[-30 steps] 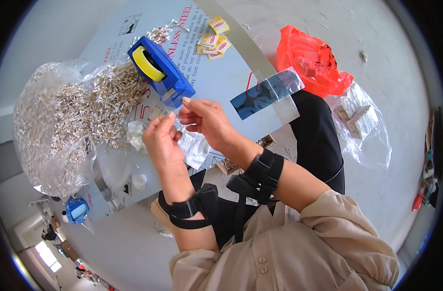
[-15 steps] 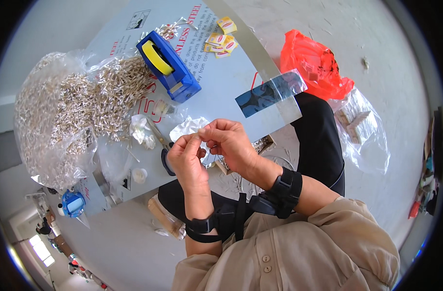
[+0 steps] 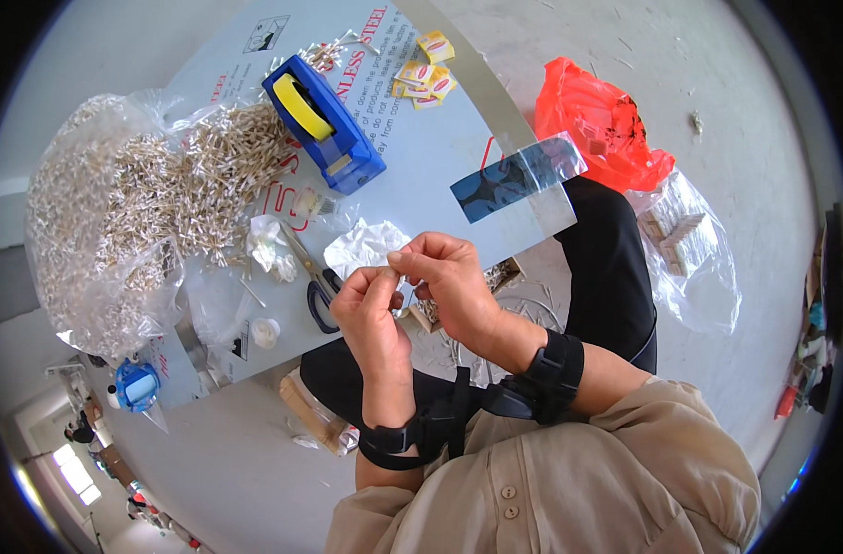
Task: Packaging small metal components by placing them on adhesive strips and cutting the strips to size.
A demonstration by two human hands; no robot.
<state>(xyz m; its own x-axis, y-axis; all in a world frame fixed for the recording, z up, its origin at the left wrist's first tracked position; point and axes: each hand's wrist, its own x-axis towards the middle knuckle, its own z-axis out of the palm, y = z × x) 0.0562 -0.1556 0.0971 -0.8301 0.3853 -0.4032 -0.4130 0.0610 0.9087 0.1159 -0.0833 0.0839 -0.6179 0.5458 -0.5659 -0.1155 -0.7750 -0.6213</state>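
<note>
In the middle of the frame, a small clear bag [image 3: 396,270] is pinched between the left hand [image 3: 371,309] and the right hand [image 3: 449,277], fingertips together, equally near.

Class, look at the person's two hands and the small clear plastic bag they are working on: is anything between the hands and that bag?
Nothing visible is. The left hand and right hand both pinch the small clear plastic bag directly at its near edge, above the board. The scissors lie just left, apart from both.
</note>
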